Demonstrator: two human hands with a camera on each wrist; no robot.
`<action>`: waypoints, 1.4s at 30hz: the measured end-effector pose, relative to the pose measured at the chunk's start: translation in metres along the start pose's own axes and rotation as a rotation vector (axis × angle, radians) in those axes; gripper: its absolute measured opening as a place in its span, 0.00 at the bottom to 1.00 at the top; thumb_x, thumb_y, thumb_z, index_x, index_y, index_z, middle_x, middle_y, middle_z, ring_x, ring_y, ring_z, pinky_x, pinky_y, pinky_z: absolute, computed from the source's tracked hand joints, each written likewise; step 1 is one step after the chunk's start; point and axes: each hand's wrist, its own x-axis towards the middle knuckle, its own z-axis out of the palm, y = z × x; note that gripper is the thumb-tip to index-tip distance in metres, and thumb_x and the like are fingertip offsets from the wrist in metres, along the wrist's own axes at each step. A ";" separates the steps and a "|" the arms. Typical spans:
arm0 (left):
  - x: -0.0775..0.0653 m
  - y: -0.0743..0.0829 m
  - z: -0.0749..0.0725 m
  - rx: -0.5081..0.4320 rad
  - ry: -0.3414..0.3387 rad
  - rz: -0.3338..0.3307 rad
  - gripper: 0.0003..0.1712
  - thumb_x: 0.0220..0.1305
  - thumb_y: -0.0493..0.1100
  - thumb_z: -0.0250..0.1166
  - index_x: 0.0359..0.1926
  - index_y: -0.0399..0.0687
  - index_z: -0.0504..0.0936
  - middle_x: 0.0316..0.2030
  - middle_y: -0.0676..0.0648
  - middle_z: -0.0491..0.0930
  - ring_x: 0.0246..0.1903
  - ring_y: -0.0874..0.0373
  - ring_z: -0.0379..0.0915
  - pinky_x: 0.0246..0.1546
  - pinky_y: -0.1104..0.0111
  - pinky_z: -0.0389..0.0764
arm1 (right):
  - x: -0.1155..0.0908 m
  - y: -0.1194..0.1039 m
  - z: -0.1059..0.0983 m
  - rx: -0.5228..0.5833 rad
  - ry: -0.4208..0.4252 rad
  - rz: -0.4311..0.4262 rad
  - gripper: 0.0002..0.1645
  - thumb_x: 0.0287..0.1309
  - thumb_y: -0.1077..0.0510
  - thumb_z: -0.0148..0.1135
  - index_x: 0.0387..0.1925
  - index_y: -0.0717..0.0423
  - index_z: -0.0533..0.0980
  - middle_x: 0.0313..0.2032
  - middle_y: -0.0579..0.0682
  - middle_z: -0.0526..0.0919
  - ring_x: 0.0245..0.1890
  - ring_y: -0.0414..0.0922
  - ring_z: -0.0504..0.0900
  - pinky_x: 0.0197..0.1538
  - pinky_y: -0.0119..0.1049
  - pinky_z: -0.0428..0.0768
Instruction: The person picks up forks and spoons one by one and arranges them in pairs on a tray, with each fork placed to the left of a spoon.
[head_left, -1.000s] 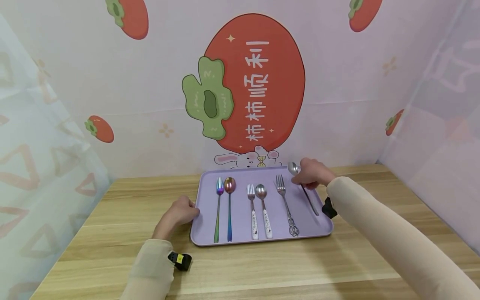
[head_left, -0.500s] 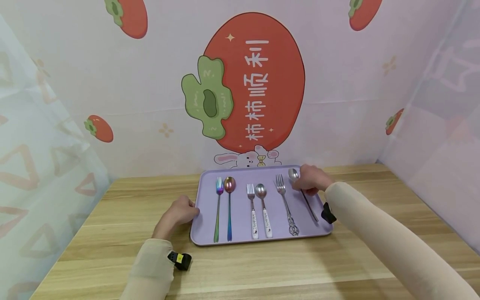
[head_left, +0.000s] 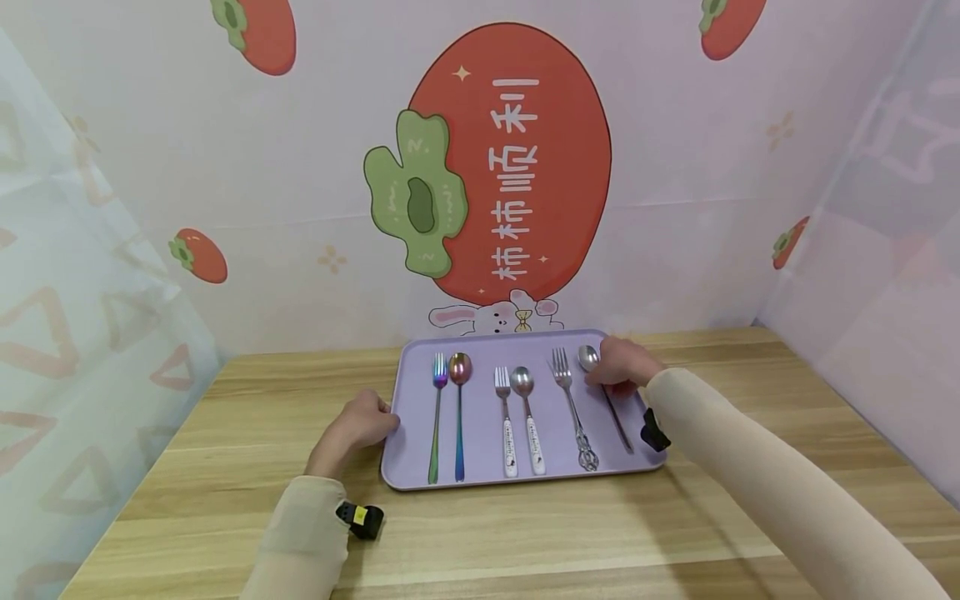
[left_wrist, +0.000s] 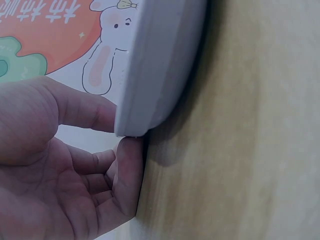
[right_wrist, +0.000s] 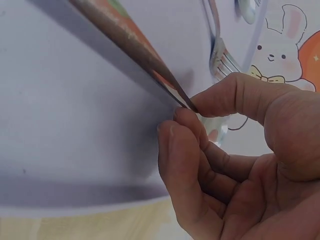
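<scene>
My left hand pinches the left rim of a purple tray; in the left wrist view the thumb lies over the tray's edge and a finger is under it. Over the tray's right side, my right hand pinches a silver spoon by the upper handle between thumb and fingers. The spoon slants, bowl toward the back. Left of it lies a silver fork with an ornate handle. In the right wrist view the spoon's handle runs just above the tray surface.
A rainbow fork and a rainbow spoon lie at the tray's left. In its middle are a small fork and a small spoon with white handles. A printed cloth wall stands behind the wooden table.
My right hand has moved slightly down and toward me with the spoon, whose handle end shifts nearer the tray's front edge. The left hand stays on the tray rim.
</scene>
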 end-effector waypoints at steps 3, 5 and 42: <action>0.000 0.001 0.000 0.000 -0.003 -0.003 0.18 0.58 0.33 0.57 0.15 0.48 0.64 0.14 0.52 0.61 0.17 0.60 0.59 0.20 0.70 0.62 | -0.002 0.000 0.001 -0.001 -0.003 -0.001 0.11 0.53 0.59 0.67 0.27 0.63 0.74 0.17 0.51 0.78 0.15 0.43 0.76 0.23 0.35 0.79; -0.001 0.001 0.000 -0.002 -0.003 -0.005 0.17 0.58 0.33 0.57 0.15 0.48 0.64 0.15 0.52 0.61 0.18 0.59 0.59 0.20 0.70 0.62 | -0.002 0.001 0.001 0.003 -0.005 0.001 0.10 0.52 0.60 0.67 0.27 0.63 0.74 0.17 0.52 0.79 0.15 0.43 0.76 0.23 0.35 0.79; -0.001 0.001 0.001 0.003 0.006 -0.007 0.17 0.59 0.33 0.57 0.16 0.47 0.66 0.17 0.50 0.64 0.20 0.58 0.63 0.22 0.69 0.64 | -0.012 -0.003 0.006 0.023 -0.022 -0.029 0.08 0.51 0.68 0.65 0.32 0.66 0.74 0.21 0.55 0.82 0.16 0.43 0.79 0.22 0.34 0.80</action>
